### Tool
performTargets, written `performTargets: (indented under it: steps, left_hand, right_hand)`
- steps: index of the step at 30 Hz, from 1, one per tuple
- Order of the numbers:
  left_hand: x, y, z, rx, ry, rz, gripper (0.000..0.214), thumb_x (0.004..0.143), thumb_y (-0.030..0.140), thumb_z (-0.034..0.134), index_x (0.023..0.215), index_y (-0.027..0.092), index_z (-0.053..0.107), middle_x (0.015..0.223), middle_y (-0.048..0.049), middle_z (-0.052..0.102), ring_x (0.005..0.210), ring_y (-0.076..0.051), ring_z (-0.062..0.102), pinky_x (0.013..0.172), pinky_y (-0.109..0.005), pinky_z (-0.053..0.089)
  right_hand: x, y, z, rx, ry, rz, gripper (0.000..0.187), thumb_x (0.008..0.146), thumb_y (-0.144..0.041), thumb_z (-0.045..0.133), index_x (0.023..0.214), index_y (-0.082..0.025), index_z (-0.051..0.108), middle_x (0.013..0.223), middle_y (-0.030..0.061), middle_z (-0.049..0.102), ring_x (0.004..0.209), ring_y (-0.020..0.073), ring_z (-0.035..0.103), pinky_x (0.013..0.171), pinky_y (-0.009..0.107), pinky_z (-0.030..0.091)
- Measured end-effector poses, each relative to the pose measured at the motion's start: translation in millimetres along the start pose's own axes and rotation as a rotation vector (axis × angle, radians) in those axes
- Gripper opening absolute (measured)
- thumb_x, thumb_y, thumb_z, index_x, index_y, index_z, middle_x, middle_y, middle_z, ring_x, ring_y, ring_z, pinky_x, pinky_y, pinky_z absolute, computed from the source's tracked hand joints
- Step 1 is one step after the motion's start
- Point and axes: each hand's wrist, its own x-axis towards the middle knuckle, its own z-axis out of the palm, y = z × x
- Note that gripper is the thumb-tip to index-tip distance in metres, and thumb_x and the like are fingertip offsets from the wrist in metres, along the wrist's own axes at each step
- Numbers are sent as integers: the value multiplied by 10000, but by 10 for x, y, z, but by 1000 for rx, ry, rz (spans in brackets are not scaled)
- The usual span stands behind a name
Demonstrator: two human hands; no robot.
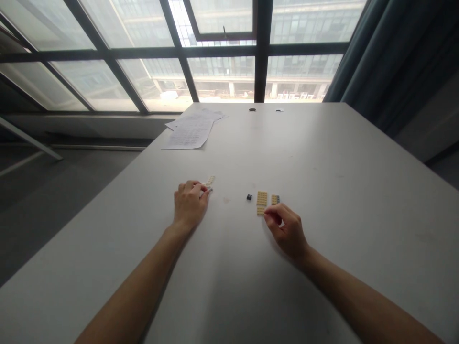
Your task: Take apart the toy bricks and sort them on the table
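My left hand [189,203] rests on the table with thumb and fingers closed around a small light-grey building-block piece [210,190], mostly hidden by the fingertips. Just beyond those fingers lie white studded pieces [211,179]. My right hand [287,230] is closed in a pinch at the right edge of a small tan studded plate [260,210], which lies on the table. Directly behind that plate is a larger tan studded plate [262,198]. Another tan piece [274,199] with a grey-blue edge sits beyond my right knuckles. A black brick [249,197] lies between the hands.
The white table [322,157] stretches away to a wide window. Printed paper sheets [191,131] lie at its far left edge. Two round cable holes, one of them a dark hole [252,110], are near the far edge. A dark curtain [387,67] hangs at the right.
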Motion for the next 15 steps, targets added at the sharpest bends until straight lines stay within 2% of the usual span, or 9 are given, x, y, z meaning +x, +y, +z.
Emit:
performTargets:
  steps: [3, 6, 9, 12, 15]
  left_hand:
    - [-196, 272, -105, -106, 5, 135, 140, 885, 282, 538, 861, 191, 642, 1065, -77, 618, 999, -259, 510, 885, -412, 404]
    - [-501, 599, -170, -212, -141, 383, 123, 905, 261, 523, 885, 202, 630, 1047, -80, 625, 1000, -243, 515, 874, -405, 399]
    - [-734, 814, -174, -280, -258, 487, 126, 912, 253, 507, 879, 212, 621, 1011, -74, 630, 950, -228, 529, 841, -399, 409]
    - [-741, 824, -168, -292, -270, 499, 112, 895, 294, 543, 890, 211, 618, 1004, -75, 634, 954, -232, 535, 839, -396, 415]
    - [-497, 623, -179, -239, -188, 452, 159, 874, 354, 574, 906, 204, 618, 1038, -80, 633, 995, -243, 534, 879, -396, 410]
  right_hand:
    - [-3, 2, -1, -9, -1, -16, 67, 857, -174, 550, 810, -190, 595, 706, -10, 558, 589, 110, 490, 589, 236, 429]
    - [-13, -8, -1, -35, -23, -50, 61, 860, -174, 549, 821, -191, 593, 723, -4, 572, 597, 114, 503, 604, 241, 441]
    - [-31, -18, 1, -67, -81, -97, 52, 864, -182, 550, 833, -194, 591, 734, 5, 582, 623, 125, 530, 622, 250, 453]
    - [-49, -15, 7, -89, -144, -170, 47, 865, -181, 550, 863, -196, 594, 744, 13, 593, 666, 139, 562, 652, 263, 463]
    - [-59, -3, 14, -98, -172, -218, 56, 865, -168, 548, 886, -191, 594, 762, 21, 606, 692, 144, 579, 664, 263, 466]
